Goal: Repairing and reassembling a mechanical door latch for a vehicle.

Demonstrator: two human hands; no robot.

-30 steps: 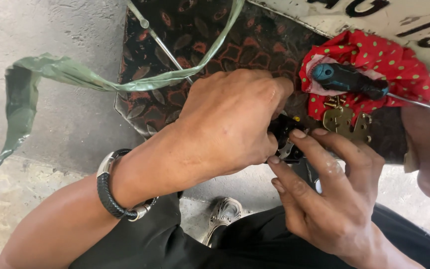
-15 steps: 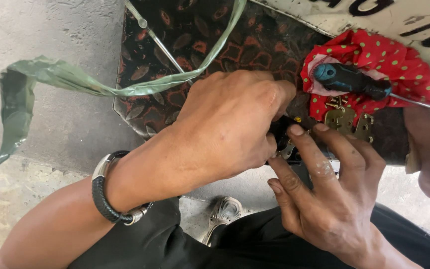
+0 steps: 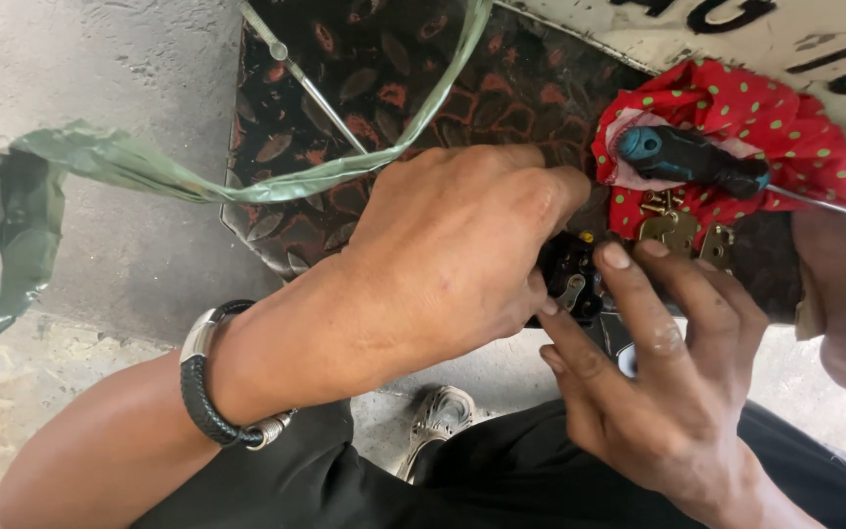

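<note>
1. Your fingers close from both sides on a small black mechanism (image 3: 572,279) with a pale metal tab; the left hand (image 3: 452,260) curls over it from above, fingertips pinched tight against its near edge, while the right hand (image 3: 663,387) cups it from below, index and middle fingers (image 3: 629,294) laid along its far side.
2. The part sits between the two sets of fingertips, mostly hidden by your left knuckles, so its full shape cannot be told; it looks like a lock or switch body.
3. Just beyond your right fingertips lie brass-coloured fittings (image 3: 678,230) and small screws on a red cloth with green dots (image 3: 736,127).
4. On that cloth, farther out from your fingers, rests a screwdriver (image 3: 687,157) with a black and blue handle, its shaft pointing away to the right.
5. Past your left knuckles spreads a dark patterned cushion (image 3: 364,78), crossed by a thin metal rod (image 3: 310,83) and a pale green strip (image 3: 149,176) that trails off left over the concrete floor (image 3: 100,59).
6. A braided black bracelet (image 3: 203,387) circles your left wrist, well back from the fingers.
</note>
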